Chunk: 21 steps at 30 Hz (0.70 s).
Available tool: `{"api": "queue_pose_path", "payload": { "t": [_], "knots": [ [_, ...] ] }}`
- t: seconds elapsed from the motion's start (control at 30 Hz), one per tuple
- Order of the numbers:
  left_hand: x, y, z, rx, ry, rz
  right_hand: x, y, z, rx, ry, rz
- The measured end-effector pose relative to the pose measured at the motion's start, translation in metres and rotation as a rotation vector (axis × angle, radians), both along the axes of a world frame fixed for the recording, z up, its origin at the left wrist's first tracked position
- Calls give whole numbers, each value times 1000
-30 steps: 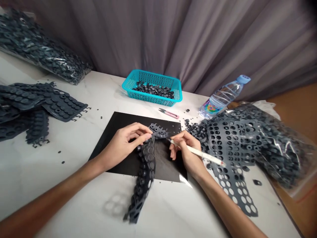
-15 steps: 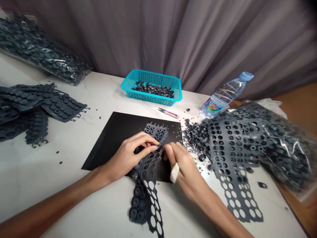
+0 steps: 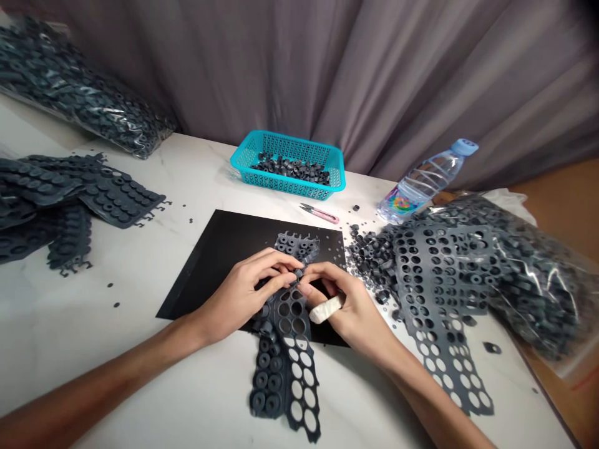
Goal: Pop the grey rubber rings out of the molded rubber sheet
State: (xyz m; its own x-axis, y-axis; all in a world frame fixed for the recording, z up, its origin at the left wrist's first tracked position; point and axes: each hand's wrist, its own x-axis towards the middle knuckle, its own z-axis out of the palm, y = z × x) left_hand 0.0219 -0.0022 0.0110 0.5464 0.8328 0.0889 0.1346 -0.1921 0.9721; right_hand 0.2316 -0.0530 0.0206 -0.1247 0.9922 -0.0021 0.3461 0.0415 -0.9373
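Observation:
A dark grey rubber sheet of moulded round parts (image 3: pixel 266 380) lies across a black mat (image 3: pixel 201 268) and hangs over its near edge. Part of it is a strip of bare round holes (image 3: pixel 302 390). My left hand (image 3: pixel 250 287) is closed, its thumb and fingertips pinching the sheet near its middle. Opposite it, my right hand (image 3: pixel 346 299) is closed too, fingertips meeting at a small rubber part (image 3: pixel 298 274) between the hands. A white wrapping (image 3: pixel 326 308) covers one digit of my right hand. The exact grip is partly hidden by the fingers.
Behind the mat stand a turquoise basket (image 3: pixel 287 187) of small rubber parts and pink-handled thread snips (image 3: pixel 321 213). To the right are a loose pile of parts (image 3: pixel 374 252), a punched-out sheet (image 3: pixel 416 299), a water bottle (image 3: pixel 421 184) and a filled bag (image 3: pixel 547 293). More sheets (image 3: pixel 116 193) lie left.
My right hand has turned and its fingertips have come up to the small part beside my left fingers. The near end of the sheet has swung slightly right. My left hand stays in place.

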Motion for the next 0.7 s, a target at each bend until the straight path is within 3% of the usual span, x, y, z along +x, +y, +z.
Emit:
{"api": "queue_pose_path", "payload": {
  "t": [0.27, 0.5, 0.7],
  "knots": [
    [-2, -6, 6, 99, 72, -12, 6, 3, -9, 137, -68, -62],
    [-1, -6, 0, 183, 145, 9, 11, 1, -23, 514, -531, -34],
    [-4, 9, -10, 261, 224, 260, 14, 4, -22, 544, -491, -14]
  ]
}}
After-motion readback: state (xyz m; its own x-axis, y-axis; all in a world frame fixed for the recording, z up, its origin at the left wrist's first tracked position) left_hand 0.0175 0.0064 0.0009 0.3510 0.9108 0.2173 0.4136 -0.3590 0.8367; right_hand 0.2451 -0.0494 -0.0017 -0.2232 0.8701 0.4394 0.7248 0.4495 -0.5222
